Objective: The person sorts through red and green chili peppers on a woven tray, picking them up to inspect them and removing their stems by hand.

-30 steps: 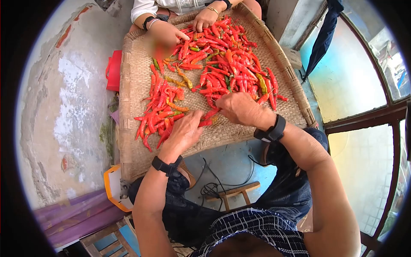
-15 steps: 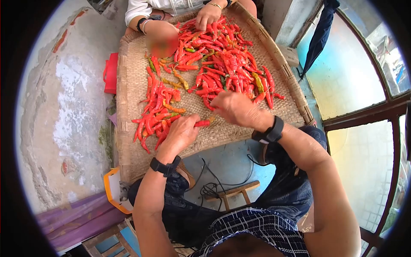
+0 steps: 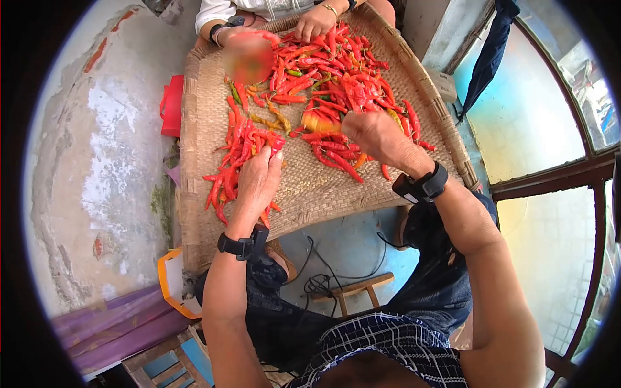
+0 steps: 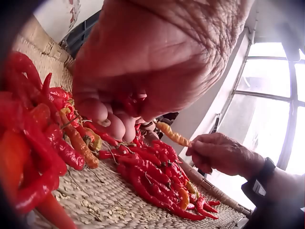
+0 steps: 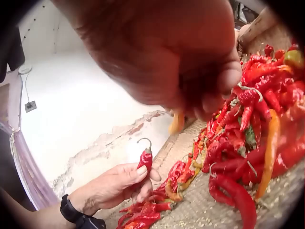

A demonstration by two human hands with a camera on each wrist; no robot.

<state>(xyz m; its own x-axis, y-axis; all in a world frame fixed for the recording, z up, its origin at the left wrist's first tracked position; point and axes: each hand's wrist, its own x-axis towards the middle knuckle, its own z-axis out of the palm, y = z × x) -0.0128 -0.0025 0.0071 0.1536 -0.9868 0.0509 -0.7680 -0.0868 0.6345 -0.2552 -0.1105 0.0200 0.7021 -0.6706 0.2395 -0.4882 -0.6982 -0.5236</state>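
My left hand pinches a red chili, its curled stem pointing up in the right wrist view. Just below and left of it lies the smaller pile of chilies on the woven tray. Held between the thumb and fingers of my right hand is a yellow-orange chili, blurred in the head view. That hand is over the near edge of the larger chili pile. The palm of my left hand covers part of its fingers in the left wrist view.
Across the tray, another person's hands are at the far pile, one partly blurred. A wall stands at the left, a window at the right. A wooden stool and black cable are on the floor below.
My left hand has moved up and left toward the smaller pile. My right hand has shifted up and right and now holds a yellow-orange chili. Chilies at the larger pile's near edge lie differently.
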